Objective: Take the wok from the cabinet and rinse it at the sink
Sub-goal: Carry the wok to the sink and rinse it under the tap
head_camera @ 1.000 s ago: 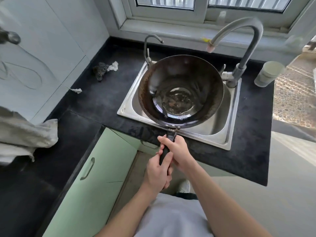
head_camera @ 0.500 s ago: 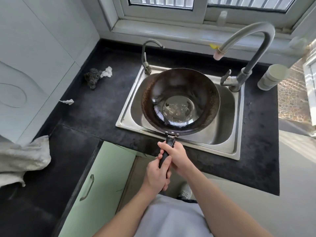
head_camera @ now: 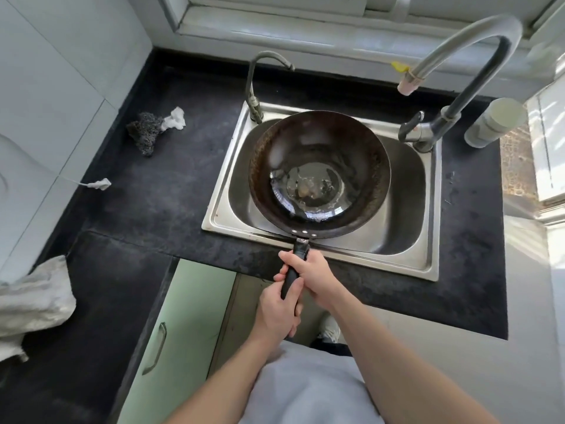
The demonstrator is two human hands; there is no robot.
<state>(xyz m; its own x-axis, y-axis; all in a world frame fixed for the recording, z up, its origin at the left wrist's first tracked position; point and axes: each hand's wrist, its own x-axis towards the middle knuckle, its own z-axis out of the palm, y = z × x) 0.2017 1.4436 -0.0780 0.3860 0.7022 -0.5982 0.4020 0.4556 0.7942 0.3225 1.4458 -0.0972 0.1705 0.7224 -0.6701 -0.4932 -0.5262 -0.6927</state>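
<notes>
- The wok (head_camera: 363, 154), dark and round, sits over the basin of the sink (head_camera: 220, 191) and covers most of its left and middle part; I cannot tell whether its bottom touches the basin floor
- A shallow pool of water with pale bits glints in the bottom of the wok
- The wok's black handle (head_camera: 301, 247) sticks out across the sink's near rim toward the person
- The right hand (head_camera: 313, 276) grips the handle at the part closest to the sink, fingers wrapped round it
- The left hand (head_camera: 276, 310) grips the end of the same handle, farther from the sink, fingers curled round it and touching the right hand
- The tall grey tap (head_camera: 467, 87) rises from the sink's far right corner and arches leftward to a pink-tipped spout
- A small thin tap (head_camera: 253, 87) stands at the sink's far left corner, just beside the wok's rim
- A pale cylindrical container (head_camera: 492, 123) stands on the black counter (head_camera: 159, 191) right of the sink, near the tall tap's base
- Left of the sink, well apart from it, a grey steel scourer (head_camera: 145, 133) lies touching a white crumpled wad (head_camera: 175, 119)
- A crumpled light cloth (head_camera: 33, 301) lies far left of the sink, on the near side
- A pale green cabinet door (head_camera: 183, 316) with a metal pull hangs below the counter, left of the sink's near edge
</notes>
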